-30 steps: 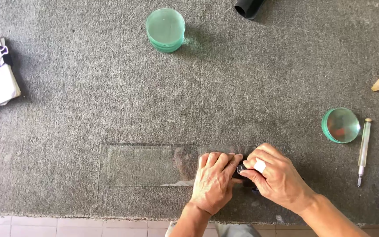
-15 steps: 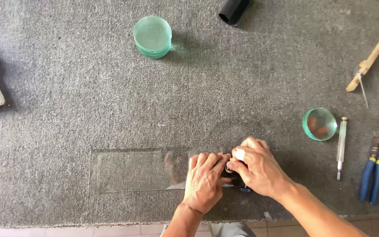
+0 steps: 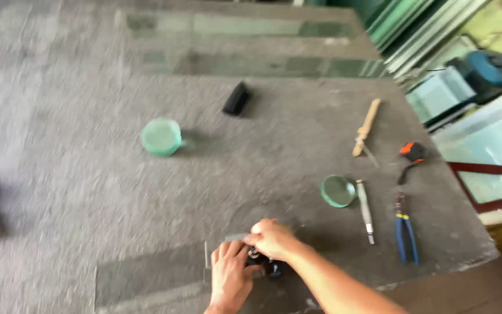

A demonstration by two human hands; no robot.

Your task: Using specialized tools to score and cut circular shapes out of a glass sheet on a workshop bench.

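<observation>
1. The glass sheet (image 3: 146,279) lies flat on the grey felt-covered counter (image 3: 88,192), close to its near edge; I take it as the landmark for everything else.
2. The left hand (image 3: 229,279) rests on the right end of the glass sheet, fingers spread and pressing down flat, so its grip is open and holds nothing.
3. The right hand (image 3: 271,238) sits just right of the left one, touching it, its grip closed around a small dark tool (image 3: 265,267) at the sheet's right end. The tool is blurred and mostly hidden, so I cannot tell its kind.
4. Right of the sheet, and further back, a round green glass disc (image 3: 338,191) lies beside a slim metal-handled tool (image 3: 365,209).
5. Further right again are blue-handled pliers (image 3: 405,229), with a black and orange tape measure (image 3: 413,152) behind them.
6. A wooden-handled tool (image 3: 366,127) lies behind the disc.
7. Well behind the sheet stands a stack of green glass discs (image 3: 161,137), and beyond it a black block (image 3: 236,97).
8. Long glass panes (image 3: 251,43) lie along the counter's far edge.
</observation>
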